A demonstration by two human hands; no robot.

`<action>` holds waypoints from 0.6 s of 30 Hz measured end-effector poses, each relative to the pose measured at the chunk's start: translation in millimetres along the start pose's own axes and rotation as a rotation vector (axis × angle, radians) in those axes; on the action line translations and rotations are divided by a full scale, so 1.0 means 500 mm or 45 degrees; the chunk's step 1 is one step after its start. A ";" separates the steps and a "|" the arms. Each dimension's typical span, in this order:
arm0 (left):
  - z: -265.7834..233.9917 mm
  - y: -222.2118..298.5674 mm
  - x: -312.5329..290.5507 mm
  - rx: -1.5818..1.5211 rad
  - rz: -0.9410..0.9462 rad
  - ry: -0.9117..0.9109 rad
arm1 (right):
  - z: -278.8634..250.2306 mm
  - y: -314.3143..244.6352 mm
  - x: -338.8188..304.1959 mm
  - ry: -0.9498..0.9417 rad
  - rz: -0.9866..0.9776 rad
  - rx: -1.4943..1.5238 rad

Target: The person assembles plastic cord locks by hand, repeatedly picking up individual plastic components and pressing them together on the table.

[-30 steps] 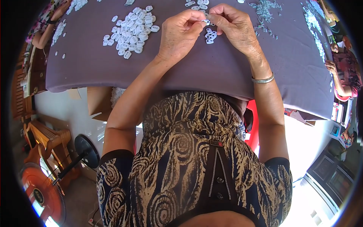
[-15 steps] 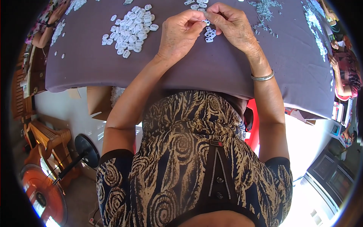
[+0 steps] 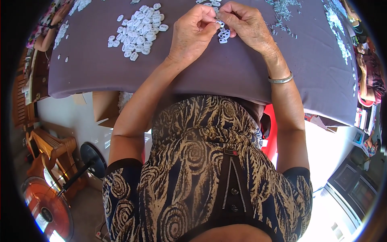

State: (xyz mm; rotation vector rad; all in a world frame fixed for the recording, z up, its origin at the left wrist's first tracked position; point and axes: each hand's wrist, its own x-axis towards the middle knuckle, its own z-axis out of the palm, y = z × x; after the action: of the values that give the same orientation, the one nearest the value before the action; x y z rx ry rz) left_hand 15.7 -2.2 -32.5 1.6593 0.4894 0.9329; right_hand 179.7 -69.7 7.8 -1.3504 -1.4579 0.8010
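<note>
Closest to me is the person's patterned top [image 3: 201, 173], brown swirls on dark, with a short zip down the front. Down on the floor to their left there's an orange fan [image 3: 46, 211] and some wooden furniture [image 3: 48, 147] beside it.

Both forearms reach up and out over a bench [image 3: 225, 76] covered in a purple-grey cloth. There's a thin silver bangle [image 3: 281, 79] on the right wrist.

The left hand [image 3: 192, 34] and right hand [image 3: 246, 26] meet in the middle of the bench, fingertips pinched together on a small white plastic piece [image 3: 219, 24]. Both hands look closed on that same piece, held just above the cloth. Can't make out exactly what the piece is, it's too small and mostly hidden by the fingers. Right under the hands sits a little cluster of white pieces [image 3: 223, 36].

Further out on the left side is a bigger pile of white pieces [image 3: 138, 30], well apart from the hands. Off to the far right there's a scatter of small metal bits [image 3: 284, 12], and more white stuff along the right edge [image 3: 336, 28].
</note>
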 end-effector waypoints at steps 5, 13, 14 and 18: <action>0.015 0.014 0.004 -0.099 0.077 -0.025 | 0.003 -0.004 -0.003 0.064 0.038 -0.050; 0.009 -0.059 0.034 -0.287 0.897 -0.137 | 0.007 0.007 -0.001 0.065 -0.081 -0.025; 0.014 -0.015 0.016 -0.180 0.488 -0.082 | 0.003 0.010 -0.003 0.070 -0.051 0.011; 0.011 0.022 0.005 -0.053 0.094 -0.021 | 0.004 -0.002 -0.003 0.065 -0.043 -0.014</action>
State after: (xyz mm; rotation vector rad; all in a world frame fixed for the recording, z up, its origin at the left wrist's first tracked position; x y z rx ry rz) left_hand 19.9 -6.7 -21.7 1.6550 0.3975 0.9765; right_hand 177.1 -70.9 7.8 -1.3416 -1.4434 0.7323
